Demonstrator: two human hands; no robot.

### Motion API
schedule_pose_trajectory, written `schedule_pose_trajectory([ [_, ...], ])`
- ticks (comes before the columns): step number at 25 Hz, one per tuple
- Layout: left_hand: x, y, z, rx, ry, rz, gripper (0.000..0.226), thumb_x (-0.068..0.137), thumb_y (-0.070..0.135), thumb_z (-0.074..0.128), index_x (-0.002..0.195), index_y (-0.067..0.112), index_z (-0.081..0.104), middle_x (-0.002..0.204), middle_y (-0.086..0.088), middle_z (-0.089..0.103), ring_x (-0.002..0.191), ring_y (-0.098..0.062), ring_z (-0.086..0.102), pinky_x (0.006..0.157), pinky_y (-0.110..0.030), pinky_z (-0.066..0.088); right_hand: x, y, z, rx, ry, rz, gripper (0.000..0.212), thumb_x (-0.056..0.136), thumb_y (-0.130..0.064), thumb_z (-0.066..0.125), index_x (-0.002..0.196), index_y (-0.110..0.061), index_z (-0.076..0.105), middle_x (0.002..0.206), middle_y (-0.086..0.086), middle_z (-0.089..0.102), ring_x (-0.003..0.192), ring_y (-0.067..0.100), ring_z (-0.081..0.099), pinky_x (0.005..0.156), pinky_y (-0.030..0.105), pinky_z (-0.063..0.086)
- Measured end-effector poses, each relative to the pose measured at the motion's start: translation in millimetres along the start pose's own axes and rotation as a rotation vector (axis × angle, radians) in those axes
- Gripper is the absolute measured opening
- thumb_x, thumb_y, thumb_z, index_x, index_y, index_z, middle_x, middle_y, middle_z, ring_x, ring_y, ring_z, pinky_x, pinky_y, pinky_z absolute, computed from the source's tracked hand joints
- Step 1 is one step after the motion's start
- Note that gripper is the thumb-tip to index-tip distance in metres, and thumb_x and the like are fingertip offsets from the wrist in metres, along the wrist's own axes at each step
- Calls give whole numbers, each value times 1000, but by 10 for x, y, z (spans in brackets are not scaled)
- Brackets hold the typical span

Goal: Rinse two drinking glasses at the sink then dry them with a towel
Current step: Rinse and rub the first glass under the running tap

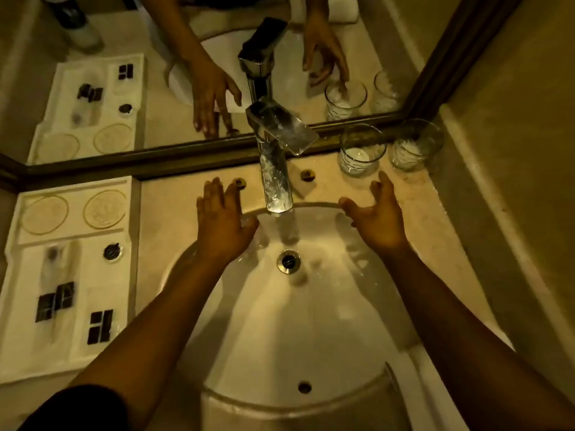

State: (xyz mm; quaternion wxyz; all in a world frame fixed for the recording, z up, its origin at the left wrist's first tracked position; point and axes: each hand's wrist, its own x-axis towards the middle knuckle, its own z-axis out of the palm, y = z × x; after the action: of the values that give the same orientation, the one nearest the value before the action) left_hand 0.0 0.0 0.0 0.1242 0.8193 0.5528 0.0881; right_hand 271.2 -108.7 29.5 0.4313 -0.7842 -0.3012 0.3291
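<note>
Two clear drinking glasses stand upright on the counter at the back right, against the mirror: the nearer glass (pixel 361 152) and the farther glass (pixel 415 147) beside the wall. Water runs from the chrome tap (pixel 275 169) into the white sink (pixel 311 331). My left hand (pixel 222 217) lies flat over the sink's back rim, left of the tap, fingers spread and empty. My right hand (pixel 378 213) hovers open to the right of the tap, fingers pointing toward the nearer glass, a short gap below it. No towel is visible.
A white amenity tray (pixel 71 275) with two round coasters and small dark packets fills the counter on the left. A framed mirror (pixel 186 88) runs along the back and repeats the scene. A wall closes the right side. The drain (pixel 289 261) sits mid-basin.
</note>
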Motion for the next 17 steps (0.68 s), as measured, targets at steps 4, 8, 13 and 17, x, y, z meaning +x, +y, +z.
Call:
schedule_pose_trajectory([
  [4, 145, -59, 44, 125, -41, -97, 90, 88, 67, 52, 153, 9, 31, 164, -24, 19, 154, -39, 10, 123, -57, 8, 338, -74, 29, 41, 34, -26, 110, 54, -65, 82, 144, -39, 24, 148, -1, 45, 127, 26, 54, 91, 51, 56],
  [8, 157, -114, 131, 155, -22, -71, 94, 86, 72, 36, 155, 9, 30, 166, -24, 16, 155, -37, 8, 124, -56, 4, 606, -160, 86, 158, 81, 34, 95, 71, -33, 86, 146, -31, 29, 115, -1, 63, 82, 16, 74, 65, 41, 63],
  [13, 134, -120, 161, 184, -22, -76, 96, 86, 75, 28, 157, 11, 26, 167, -22, 13, 156, -35, 4, 125, -54, 1, 654, -172, 170, 261, 108, 8, 80, 78, -22, 82, 141, -33, 33, 97, 8, 70, 64, 21, 70, 47, 29, 52],
  [17, 126, -128, 171, 177, -4, -71, 96, 86, 75, 28, 157, 10, 26, 167, -22, 13, 156, -36, 5, 125, -55, 3, 592, -180, 156, 277, 81, -13, 76, 79, -19, 81, 137, -35, 35, 94, 11, 71, 61, 21, 69, 45, 27, 51],
])
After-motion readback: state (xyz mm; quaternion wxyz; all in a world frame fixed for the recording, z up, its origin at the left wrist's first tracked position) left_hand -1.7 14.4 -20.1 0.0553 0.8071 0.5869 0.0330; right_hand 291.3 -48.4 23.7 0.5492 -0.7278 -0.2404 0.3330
